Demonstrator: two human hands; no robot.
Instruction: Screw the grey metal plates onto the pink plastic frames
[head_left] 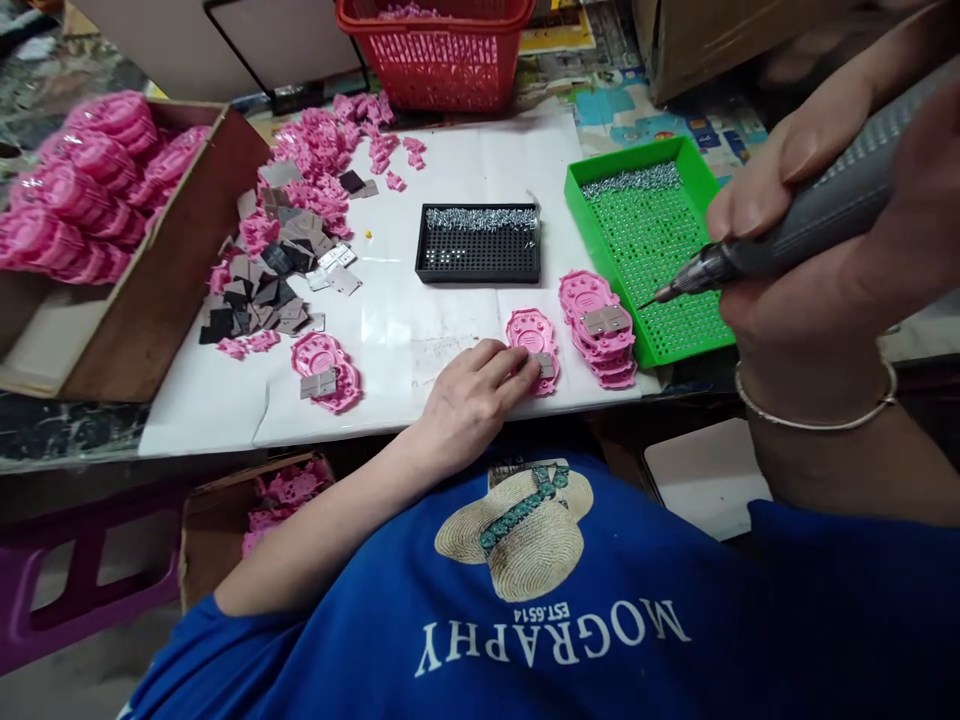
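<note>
My right hand [810, 200] is wrapped round a dark grey electric screwdriver [817, 215], its tip over the near left part of a green tray [637, 265] of small screws. On the white table sheet, my left hand [480, 390] presses its fingers on a grey metal plate [545, 366] lying on a pink plastic part [529, 326]. Just right of it stands a stack of pink parts [600, 345] with a metal plate [606, 320] on top. Another pink part [319, 350] with a plate [319, 384] lies farther left.
A black perforated tray [478, 262] with screws sits mid-table. Loose metal plates [262, 295] and small pink pieces [315, 150] are heaped at left, beside a cardboard box [165, 270] of pink parts. A red basket [450, 65] stands at the back, a brown carton [720, 45] back right.
</note>
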